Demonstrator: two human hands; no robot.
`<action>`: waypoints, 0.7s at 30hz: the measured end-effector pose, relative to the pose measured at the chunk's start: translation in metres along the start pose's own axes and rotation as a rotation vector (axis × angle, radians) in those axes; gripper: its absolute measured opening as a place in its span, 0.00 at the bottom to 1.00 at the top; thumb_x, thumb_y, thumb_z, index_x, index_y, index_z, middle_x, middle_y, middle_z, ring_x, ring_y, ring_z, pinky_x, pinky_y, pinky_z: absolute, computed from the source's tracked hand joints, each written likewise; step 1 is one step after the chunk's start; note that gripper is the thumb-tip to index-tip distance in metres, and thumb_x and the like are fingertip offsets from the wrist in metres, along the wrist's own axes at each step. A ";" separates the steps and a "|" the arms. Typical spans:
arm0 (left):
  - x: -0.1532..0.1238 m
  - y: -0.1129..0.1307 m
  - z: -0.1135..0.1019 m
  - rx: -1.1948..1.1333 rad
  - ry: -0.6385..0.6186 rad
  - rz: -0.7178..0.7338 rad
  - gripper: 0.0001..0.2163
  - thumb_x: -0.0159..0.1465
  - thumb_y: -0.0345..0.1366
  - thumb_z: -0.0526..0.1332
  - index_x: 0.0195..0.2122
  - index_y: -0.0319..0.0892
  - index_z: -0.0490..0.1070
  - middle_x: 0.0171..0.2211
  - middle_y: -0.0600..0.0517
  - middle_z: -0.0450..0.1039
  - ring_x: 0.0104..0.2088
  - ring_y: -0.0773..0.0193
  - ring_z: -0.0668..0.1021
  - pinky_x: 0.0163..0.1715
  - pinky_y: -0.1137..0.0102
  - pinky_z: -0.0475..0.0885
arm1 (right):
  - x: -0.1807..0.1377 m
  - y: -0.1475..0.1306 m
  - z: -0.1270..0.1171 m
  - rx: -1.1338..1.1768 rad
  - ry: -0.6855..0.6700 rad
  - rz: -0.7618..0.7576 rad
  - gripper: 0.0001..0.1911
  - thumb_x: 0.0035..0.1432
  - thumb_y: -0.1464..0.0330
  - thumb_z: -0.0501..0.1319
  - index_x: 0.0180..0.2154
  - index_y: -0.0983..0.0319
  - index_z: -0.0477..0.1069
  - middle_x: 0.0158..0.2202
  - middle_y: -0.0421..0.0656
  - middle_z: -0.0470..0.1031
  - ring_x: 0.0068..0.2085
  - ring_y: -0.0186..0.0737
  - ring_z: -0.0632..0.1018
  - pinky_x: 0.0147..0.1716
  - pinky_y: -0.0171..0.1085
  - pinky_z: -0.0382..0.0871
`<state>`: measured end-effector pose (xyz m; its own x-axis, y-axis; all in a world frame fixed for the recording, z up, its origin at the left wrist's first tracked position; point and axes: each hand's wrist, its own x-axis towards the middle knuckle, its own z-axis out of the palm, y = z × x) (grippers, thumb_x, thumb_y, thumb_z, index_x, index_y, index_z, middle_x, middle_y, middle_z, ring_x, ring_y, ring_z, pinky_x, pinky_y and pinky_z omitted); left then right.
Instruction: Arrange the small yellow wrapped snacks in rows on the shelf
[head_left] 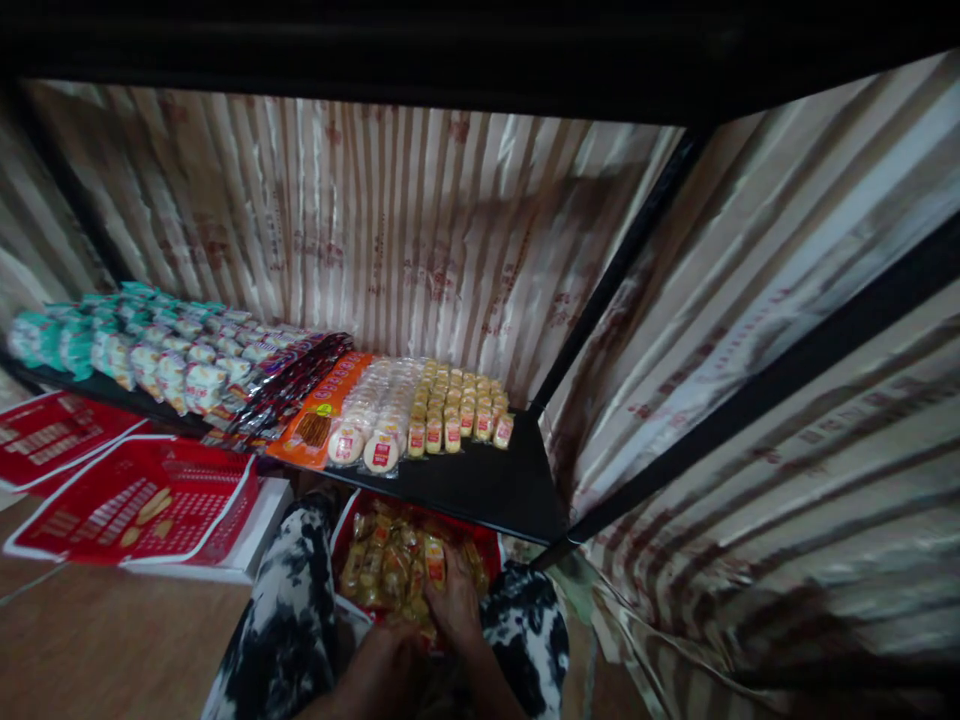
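Observation:
Between my knees stands a red basket (pixel 495 548) full of small wrapped yellow snacks (pixel 396 575). My right hand (pixel 456 605) reaches into it, with thumb and fingers closed around one small wrapped snack (pixel 434 560) that has a red and white label. Low at the basket's near edge is my left hand (pixel 390 655), dark and blurred; its fingers are hard to make out. Above the basket, on a black shelf (pixel 480 490), similar yellow wrapped snacks (pixel 454 410) stand in rows, beside round pale wrapped biscuits (pixel 381 452).
Orange packets (pixel 319 415), dark shiny packets (pixel 296 375) and green-white packs (pixel 150 345) fill the shelf leftward. Red baskets (pixel 217 500) sit at the left, one beside a white box (pixel 262 535). Black frame bars (pixel 622 270) and striped sheeting (pixel 450 220) enclose the shelf.

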<state>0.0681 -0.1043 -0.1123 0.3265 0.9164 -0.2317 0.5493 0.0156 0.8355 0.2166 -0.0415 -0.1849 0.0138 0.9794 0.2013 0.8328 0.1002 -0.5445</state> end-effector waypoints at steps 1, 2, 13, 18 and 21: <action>0.002 -0.001 0.001 -0.006 -0.020 0.007 0.13 0.55 0.29 0.51 0.29 0.44 0.76 0.32 0.50 0.77 0.35 0.60 0.75 0.39 0.68 0.69 | 0.000 0.002 0.002 -0.004 -0.005 0.009 0.24 0.48 0.68 0.56 0.49 0.65 0.67 0.49 0.53 0.71 0.51 0.48 0.71 0.51 0.44 0.65; 0.004 -0.001 0.001 -0.009 -0.044 0.010 0.12 0.55 0.30 0.52 0.30 0.43 0.76 0.33 0.50 0.77 0.35 0.60 0.76 0.39 0.68 0.70 | 0.001 0.004 0.004 -0.008 -0.012 0.014 0.24 0.48 0.67 0.56 0.49 0.65 0.67 0.49 0.53 0.71 0.51 0.49 0.71 0.51 0.44 0.65; 0.033 -0.010 -0.004 0.019 -0.198 0.006 0.17 0.50 0.24 0.49 0.34 0.41 0.75 0.37 0.50 0.77 0.39 0.62 0.75 0.41 0.73 0.66 | 0.023 0.000 0.004 0.086 -0.028 0.025 0.26 0.46 0.69 0.56 0.50 0.65 0.67 0.45 0.52 0.74 0.47 0.49 0.74 0.47 0.44 0.68; 0.043 -0.016 -0.012 0.093 -0.208 0.005 0.15 0.51 0.22 0.49 0.30 0.40 0.73 0.34 0.51 0.75 0.37 0.65 0.75 0.39 0.75 0.66 | 0.030 -0.010 0.007 0.138 -0.089 0.089 0.24 0.47 0.66 0.58 0.49 0.63 0.69 0.47 0.52 0.73 0.48 0.49 0.73 0.49 0.44 0.67; 0.044 -0.008 -0.022 0.096 -0.204 -0.029 0.14 0.54 0.23 0.47 0.30 0.39 0.72 0.31 0.50 0.74 0.35 0.65 0.74 0.37 0.75 0.66 | 0.034 -0.018 0.000 0.185 -0.127 0.142 0.23 0.46 0.66 0.59 0.47 0.62 0.70 0.46 0.50 0.74 0.48 0.48 0.73 0.49 0.42 0.66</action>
<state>0.0609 -0.0548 -0.1181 0.4531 0.8160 -0.3589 0.6281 -0.0065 0.7781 0.2018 -0.0101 -0.1687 0.0436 0.9989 0.0146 0.7122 -0.0208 -0.7016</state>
